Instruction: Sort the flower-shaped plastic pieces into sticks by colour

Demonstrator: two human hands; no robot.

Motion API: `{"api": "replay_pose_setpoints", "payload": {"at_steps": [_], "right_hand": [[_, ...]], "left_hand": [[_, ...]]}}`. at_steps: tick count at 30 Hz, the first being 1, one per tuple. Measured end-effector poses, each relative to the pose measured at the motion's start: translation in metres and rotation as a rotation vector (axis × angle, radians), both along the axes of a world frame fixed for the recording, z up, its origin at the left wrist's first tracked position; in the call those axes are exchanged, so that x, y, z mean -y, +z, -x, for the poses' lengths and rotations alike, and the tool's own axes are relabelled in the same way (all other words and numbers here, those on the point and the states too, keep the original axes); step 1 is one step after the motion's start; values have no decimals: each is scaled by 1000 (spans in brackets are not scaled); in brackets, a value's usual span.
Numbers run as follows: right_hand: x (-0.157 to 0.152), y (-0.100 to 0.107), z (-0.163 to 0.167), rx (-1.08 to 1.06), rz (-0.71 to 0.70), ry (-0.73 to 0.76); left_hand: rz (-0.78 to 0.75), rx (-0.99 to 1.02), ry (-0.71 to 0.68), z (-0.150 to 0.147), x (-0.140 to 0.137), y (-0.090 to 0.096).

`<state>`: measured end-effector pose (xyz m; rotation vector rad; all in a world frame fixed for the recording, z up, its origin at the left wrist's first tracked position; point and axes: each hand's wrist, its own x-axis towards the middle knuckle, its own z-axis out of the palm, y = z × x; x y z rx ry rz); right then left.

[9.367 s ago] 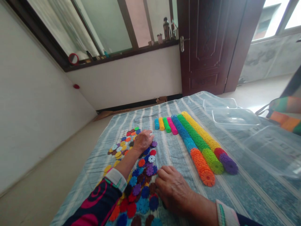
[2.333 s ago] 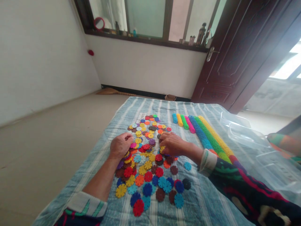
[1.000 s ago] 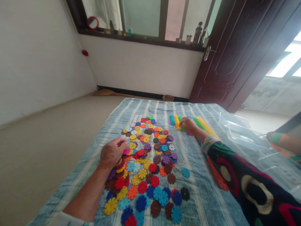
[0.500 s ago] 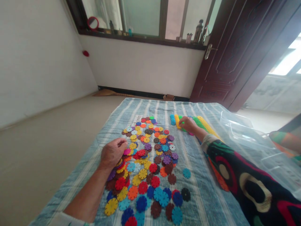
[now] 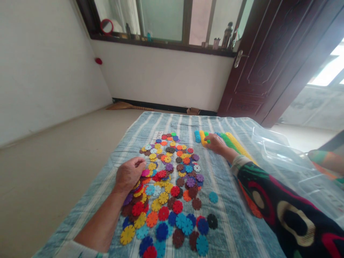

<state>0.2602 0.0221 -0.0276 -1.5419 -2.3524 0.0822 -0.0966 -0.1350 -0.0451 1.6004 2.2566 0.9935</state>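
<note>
While the curled left hand (image 5: 129,174) rests on loose flat plastic flower discs (image 5: 172,186), the right hand (image 5: 216,143) should pinch gently, keeping the short green disc stack (image 5: 207,138) aligned.

Bright, even daylight enters through the window (image 5: 166,18) and the overexposed opening at right (image 5: 326,71). Shadows are soft. Wide-angle distortion bends the walls and door (image 5: 258,61); the near sleeve (image 5: 290,215) is slightly blurred.
</note>
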Motion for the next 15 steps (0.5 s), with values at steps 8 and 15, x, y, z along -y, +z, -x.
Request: {"api": "replay_pose_setpoints", "payload": {"at_steps": [8,15], "right_hand": [[68,15,50,27,4,536],[105,18,78,185,-5,778]], "left_hand": [[25,-18,13,-3,1,2],[25,-30,12,-5,3,5]]}}
